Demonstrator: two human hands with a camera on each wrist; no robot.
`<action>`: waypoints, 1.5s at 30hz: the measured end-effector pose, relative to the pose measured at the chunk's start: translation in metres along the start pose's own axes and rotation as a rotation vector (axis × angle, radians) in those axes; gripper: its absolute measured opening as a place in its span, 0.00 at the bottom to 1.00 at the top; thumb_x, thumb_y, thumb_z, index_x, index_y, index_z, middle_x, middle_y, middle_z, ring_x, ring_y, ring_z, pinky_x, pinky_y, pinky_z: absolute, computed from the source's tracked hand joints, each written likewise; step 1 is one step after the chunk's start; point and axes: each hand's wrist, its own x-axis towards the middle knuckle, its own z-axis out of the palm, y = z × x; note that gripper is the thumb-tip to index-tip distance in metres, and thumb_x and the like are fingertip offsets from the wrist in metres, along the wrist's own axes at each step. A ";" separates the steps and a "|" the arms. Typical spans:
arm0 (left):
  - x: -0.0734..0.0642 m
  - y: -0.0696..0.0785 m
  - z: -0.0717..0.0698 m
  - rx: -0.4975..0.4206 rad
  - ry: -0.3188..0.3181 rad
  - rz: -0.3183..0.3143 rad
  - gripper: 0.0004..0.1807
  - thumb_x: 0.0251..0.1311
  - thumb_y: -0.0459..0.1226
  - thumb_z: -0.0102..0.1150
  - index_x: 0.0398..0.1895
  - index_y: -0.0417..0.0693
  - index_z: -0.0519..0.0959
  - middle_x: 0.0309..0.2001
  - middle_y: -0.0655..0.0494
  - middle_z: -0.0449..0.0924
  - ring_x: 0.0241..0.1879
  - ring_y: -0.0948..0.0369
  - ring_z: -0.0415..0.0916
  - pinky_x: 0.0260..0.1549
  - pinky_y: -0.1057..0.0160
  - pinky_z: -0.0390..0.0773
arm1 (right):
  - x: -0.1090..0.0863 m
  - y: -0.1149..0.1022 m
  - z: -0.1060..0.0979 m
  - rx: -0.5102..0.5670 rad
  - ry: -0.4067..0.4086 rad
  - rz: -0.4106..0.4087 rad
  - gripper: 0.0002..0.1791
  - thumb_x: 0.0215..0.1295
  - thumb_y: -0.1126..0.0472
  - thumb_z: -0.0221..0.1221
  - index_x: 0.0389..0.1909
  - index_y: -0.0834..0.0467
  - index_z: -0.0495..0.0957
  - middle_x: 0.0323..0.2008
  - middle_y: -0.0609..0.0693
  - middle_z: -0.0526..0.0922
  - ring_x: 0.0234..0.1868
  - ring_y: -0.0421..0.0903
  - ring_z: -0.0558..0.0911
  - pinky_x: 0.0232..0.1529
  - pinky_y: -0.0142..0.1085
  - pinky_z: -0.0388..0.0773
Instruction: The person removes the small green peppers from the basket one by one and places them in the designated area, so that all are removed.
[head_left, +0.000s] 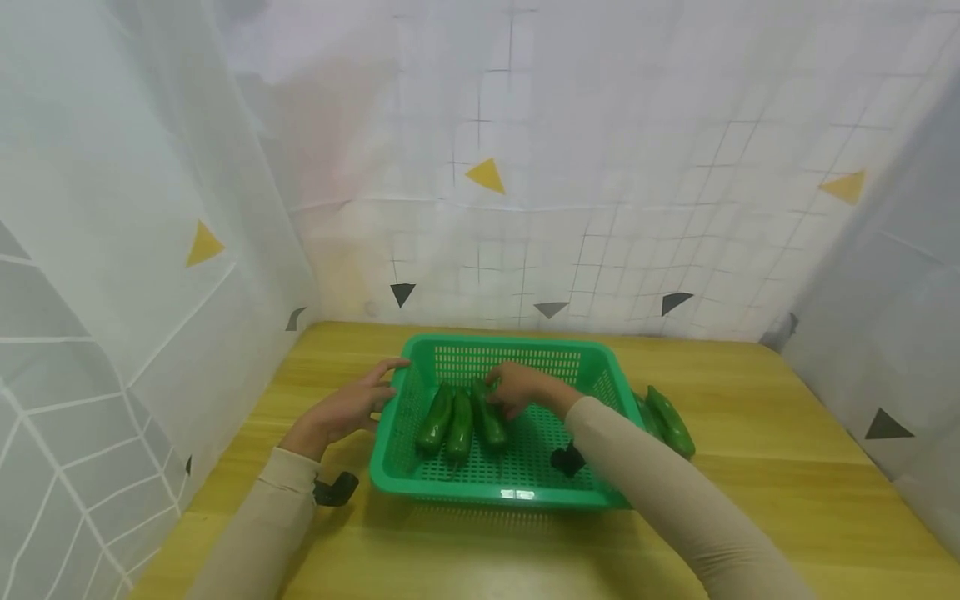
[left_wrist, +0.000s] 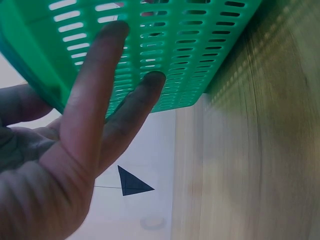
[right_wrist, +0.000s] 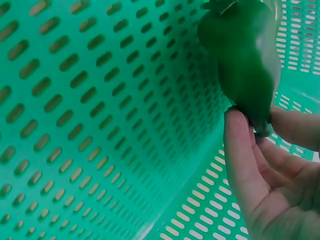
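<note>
Inside a green plastic basket [head_left: 517,497] lie three glossy green peppers, side by side in its left half. My right hand [head_left: 517,387] is over the rightmost green pepper [head_left: 491,429]. In the right wrist view, thumb and fingers pinch the narrow tip of that pepper [right_wrist: 250,55], and its stem end points away from the hand. The middle pepper [head_left: 460,425] and the left pepper [head_left: 435,425] rest on the basket floor. At the basket's left side is my left hand [head_left: 345,408], its extended fingers [left_wrist: 90,100] touching the slotted outer wall [left_wrist: 200,45] and the rim.
Just outside the basket's right side, green peppers [head_left: 671,423] lie on the wooden table [head_left: 757,467]. A pale patterned sheet [head_left: 600,183] hangs behind the table and along both sides. Each wrist carries a small black device [head_left: 335,489].
</note>
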 end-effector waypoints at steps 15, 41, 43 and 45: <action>0.000 -0.004 -0.006 -0.011 -0.003 -0.001 0.30 0.80 0.37 0.43 0.79 0.56 0.47 0.62 0.33 0.70 0.52 0.46 0.79 0.44 0.45 0.84 | -0.005 -0.004 -0.025 0.099 0.009 -0.053 0.26 0.72 0.66 0.59 0.69 0.68 0.69 0.51 0.64 0.81 0.42 0.55 0.86 0.40 0.44 0.86; -0.001 -0.002 -0.004 -0.012 -0.001 -0.002 0.30 0.79 0.35 0.40 0.80 0.56 0.46 0.62 0.32 0.69 0.51 0.46 0.79 0.44 0.45 0.84 | -0.024 0.004 -0.062 0.259 -0.014 -0.153 0.25 0.73 0.67 0.56 0.68 0.68 0.68 0.49 0.64 0.83 0.48 0.56 0.85 0.53 0.52 0.81; -0.001 -0.002 -0.005 -0.015 -0.005 0.000 0.30 0.79 0.36 0.40 0.80 0.55 0.46 0.63 0.32 0.68 0.52 0.45 0.79 0.44 0.45 0.84 | -0.024 0.005 -0.064 0.276 -0.012 -0.150 0.23 0.74 0.67 0.56 0.68 0.66 0.70 0.48 0.63 0.83 0.48 0.56 0.85 0.53 0.51 0.82; -0.001 -0.002 -0.005 -0.016 -0.007 0.000 0.30 0.80 0.36 0.40 0.80 0.55 0.46 0.63 0.32 0.68 0.52 0.45 0.78 0.44 0.45 0.84 | -0.026 0.007 -0.067 0.267 -0.005 -0.153 0.24 0.74 0.67 0.56 0.68 0.66 0.70 0.49 0.63 0.83 0.48 0.56 0.85 0.51 0.49 0.83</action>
